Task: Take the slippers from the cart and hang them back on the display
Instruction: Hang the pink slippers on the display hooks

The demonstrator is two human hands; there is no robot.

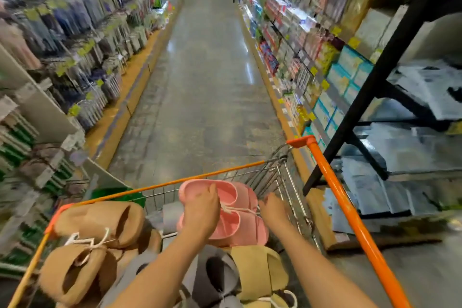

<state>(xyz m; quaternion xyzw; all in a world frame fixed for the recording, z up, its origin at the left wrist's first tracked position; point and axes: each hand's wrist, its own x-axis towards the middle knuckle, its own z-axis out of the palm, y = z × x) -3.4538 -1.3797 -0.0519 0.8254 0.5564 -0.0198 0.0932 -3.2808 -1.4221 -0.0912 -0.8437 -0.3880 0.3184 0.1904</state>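
Big wire shopping cart with orange rails [350,207] fills the aisle, loaded with slippers. Tan fuzzy pair [95,227] on the near-left rim, grey and olive pairs below. The pink rubber slippers tied with white cord [225,210] sit high toward the cart's far end. Left hand [202,210] is on them, fingers curled at the cord; right hand [272,207] hovers just beside, fingers relaxed, holding nothing. Risk: the cord may slip or snag on the wire side as the pair lifts.
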